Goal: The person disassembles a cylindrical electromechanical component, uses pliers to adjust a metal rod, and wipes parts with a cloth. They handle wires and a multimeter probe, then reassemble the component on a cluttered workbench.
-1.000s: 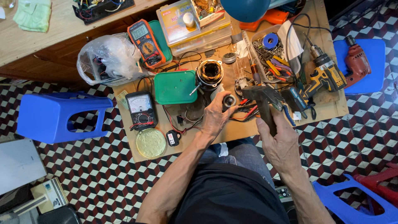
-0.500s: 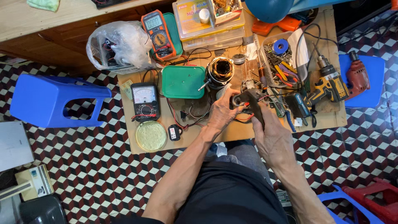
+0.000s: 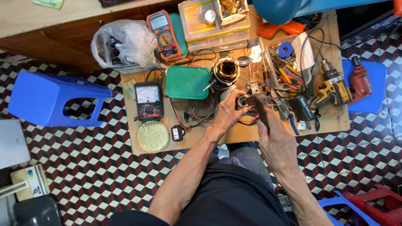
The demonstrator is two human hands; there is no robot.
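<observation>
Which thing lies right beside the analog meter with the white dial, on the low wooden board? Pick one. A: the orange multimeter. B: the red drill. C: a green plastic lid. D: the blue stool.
C: the green plastic lid lies flat just right of the analog meter in the head view, nothing between them but thin wires on the board.

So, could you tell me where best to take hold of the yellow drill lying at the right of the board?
Probably the yellow drill's handle, the thick yellow-and-black part that angles off below the body. Come from above: the drill lies flat on its side, with the handle's flank exposed. The chuck end points toward the bench and sits near the parts tray, so it offers less room.
</observation>
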